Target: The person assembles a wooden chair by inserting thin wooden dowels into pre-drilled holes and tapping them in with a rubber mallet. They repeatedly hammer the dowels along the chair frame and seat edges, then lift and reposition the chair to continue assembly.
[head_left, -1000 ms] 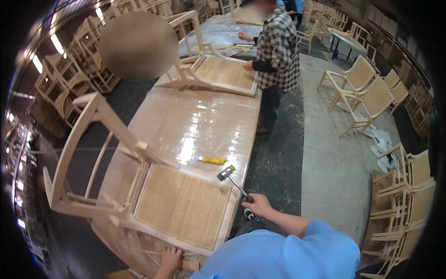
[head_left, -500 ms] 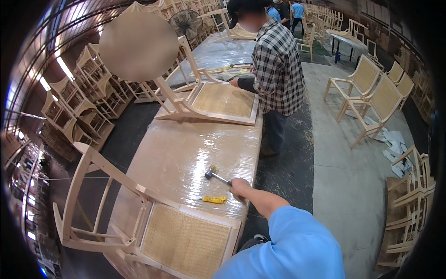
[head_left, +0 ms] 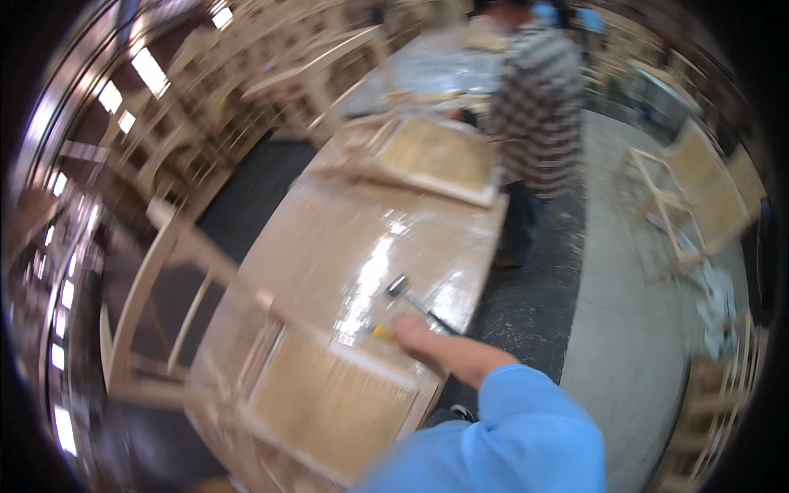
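The picture is motion-blurred. My right hand (head_left: pixel 413 332) reaches out over a long pale wooden table (head_left: pixel 329 238), its fingers at a small yellow tool (head_left: pixel 382 333). A hammer (head_left: pixel 407 294) with a metal head and dark handle lies just beyond the hand, the handle running back past my wrist. The blur hides whether the fingers grip anything. A wooden chair with a woven cane seat (head_left: pixel 329 403) lies on its side on the table just left of the hand. My left hand is out of sight.
A second cane-seat chair (head_left: pixel 436 152) lies farther along the table, where a person in a checked shirt (head_left: pixel 538 107) stands. Finished chairs (head_left: pixel 699 197) stand on the floor at right, and stacked chair frames (head_left: pixel 189 90) line the left.
My right hand has come from the table's near edge up onto the table by the yellow tool. The hammer now lies on the tabletop. The view has swung and blurred.
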Demonstrator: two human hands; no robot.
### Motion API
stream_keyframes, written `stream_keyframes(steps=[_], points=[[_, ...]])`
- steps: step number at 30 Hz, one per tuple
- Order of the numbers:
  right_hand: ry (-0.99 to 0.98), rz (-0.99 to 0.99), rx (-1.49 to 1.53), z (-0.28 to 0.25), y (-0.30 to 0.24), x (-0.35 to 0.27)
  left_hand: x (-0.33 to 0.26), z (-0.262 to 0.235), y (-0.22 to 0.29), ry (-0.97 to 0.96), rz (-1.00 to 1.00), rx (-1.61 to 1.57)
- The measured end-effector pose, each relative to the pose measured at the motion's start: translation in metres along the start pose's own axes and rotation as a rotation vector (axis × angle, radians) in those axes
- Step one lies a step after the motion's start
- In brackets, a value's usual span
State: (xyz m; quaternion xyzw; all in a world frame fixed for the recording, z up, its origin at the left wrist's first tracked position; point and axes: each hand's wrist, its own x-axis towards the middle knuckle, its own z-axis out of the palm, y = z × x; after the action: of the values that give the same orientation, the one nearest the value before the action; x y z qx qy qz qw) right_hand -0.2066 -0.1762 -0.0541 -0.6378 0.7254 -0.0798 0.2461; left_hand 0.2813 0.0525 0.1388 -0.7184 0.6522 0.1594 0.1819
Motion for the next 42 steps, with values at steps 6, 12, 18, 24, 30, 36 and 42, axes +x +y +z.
stream_keyframes(steps=[6, 12, 18, 24, 30, 36, 42], points=[[0.057, -0.082, -0.109, 0.0, -0.004, 0.014, -0.047, 0.056, 0.034, 0.266, -0.118, -0.351], [0.287, -0.093, 0.32, 0.018, 0.044, -0.073, -0.076, 0.175, 0.02, 0.605, -0.367, -0.703], [-0.079, -0.163, 0.815, 0.052, -0.039, -0.196, -0.019, 0.183, 0.013, 0.138, -0.507, -0.625], [-0.419, -0.16, 0.767, 0.134, -0.196, -0.284, 0.01, 0.181, -0.031, 0.14, -0.39, -0.773], [-0.439, -0.365, 0.221, 0.204, -0.307, -0.281, 0.035, 0.199, -0.104, 0.434, -0.392, -1.054], [-0.315, -0.356, 0.502, 0.195, -0.305, -0.294, 0.014, 0.176, -0.123, 0.442, -0.041, -1.175], [-0.344, -0.071, 1.093, 0.139, -0.24, -0.321, -0.032, 0.121, -0.07, -0.106, 0.332, -1.184]])
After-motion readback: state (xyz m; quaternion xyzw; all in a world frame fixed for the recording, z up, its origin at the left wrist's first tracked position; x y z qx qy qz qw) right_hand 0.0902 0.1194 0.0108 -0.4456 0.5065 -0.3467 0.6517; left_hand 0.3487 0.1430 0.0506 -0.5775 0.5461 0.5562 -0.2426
